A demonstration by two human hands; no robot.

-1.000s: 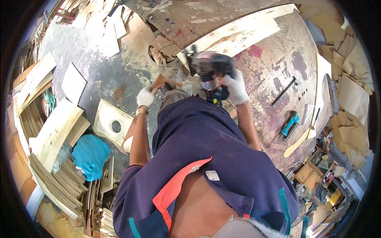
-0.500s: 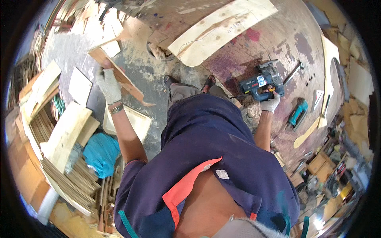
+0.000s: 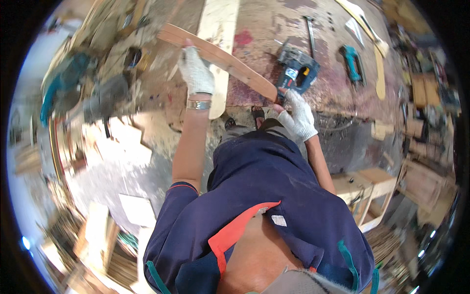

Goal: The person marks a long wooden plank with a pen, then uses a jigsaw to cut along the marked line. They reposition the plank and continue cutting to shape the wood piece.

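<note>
In a white glove with bare fingertips, my left hand (image 3: 196, 73) is closed on the left part of a long, narrow brown wooden board (image 3: 223, 60). The board slants down to the right above the workbench, and its right end is rounded. My right hand (image 3: 297, 115), gloved the same way, has thumb and fingers at that rounded end and pinches it. Just beyond my right hand, a dark blue jigsaw (image 3: 293, 72) lies on the bench. A pale shaped wooden panel (image 3: 218, 22) lies partly behind the board.
On the bench (image 3: 264, 29), a hammer (image 3: 310, 36) lies beyond the jigsaw, and a teal power tool (image 3: 352, 63) sits farther right. Pale curved wooden pieces (image 3: 380, 73) lie at the right. A small wooden cabinet (image 3: 372, 193) stands at the lower right.
My left hand has swung the board rightward over the bench. My right hand has let go of the jigsaw, which stays on the bench, and now grips the board's end. The view has turned.
</note>
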